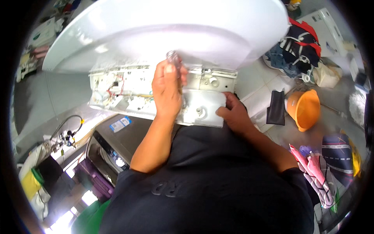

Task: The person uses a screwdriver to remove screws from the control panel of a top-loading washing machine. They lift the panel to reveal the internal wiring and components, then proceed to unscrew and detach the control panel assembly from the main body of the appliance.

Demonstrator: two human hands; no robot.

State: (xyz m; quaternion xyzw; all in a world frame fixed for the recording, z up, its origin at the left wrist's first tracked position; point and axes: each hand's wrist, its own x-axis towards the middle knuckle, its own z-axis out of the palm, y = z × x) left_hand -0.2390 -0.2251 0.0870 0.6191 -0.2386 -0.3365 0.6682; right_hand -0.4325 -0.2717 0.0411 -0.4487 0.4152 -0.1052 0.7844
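Left grip (pixel 168 87) is closed around the handle of a screwdriver (pixel 174 59), whose clear rounded end sticks up just above the knuckles; the shaft runs down behind the fingers and its tip is hidden, so where it meets the work cannot be told. Directly beneath and around this grip lies the control panel (pixel 156 95) of a white washing machine (pixel 167 29), a long pale housing with its inner side turned up. Its long axis runs left to right across the view, crosswise to the screwdriver, which stands roughly upright and leans slightly away from the person. To the left of the left grip the housing shows red and pale wires (pixel 117 87) and small white connectors; to its right sit a grey metal plate and round fittings.

Right grip (pixel 233 113) clamps the panel's lower right corner, fingers curled over the edge and thumb on the face, just beside the left grip and a little nearer the body (it holds no tool). Of the two, the left is nearer the middle of the panel, the right nearer its end.

Well off to the right of both, an orange bucket (pixel 304 109) stands on the tiled floor (pixel 257 93) beside a dark cloth (pixel 276 108) and piled clothes (pixel 298 48).
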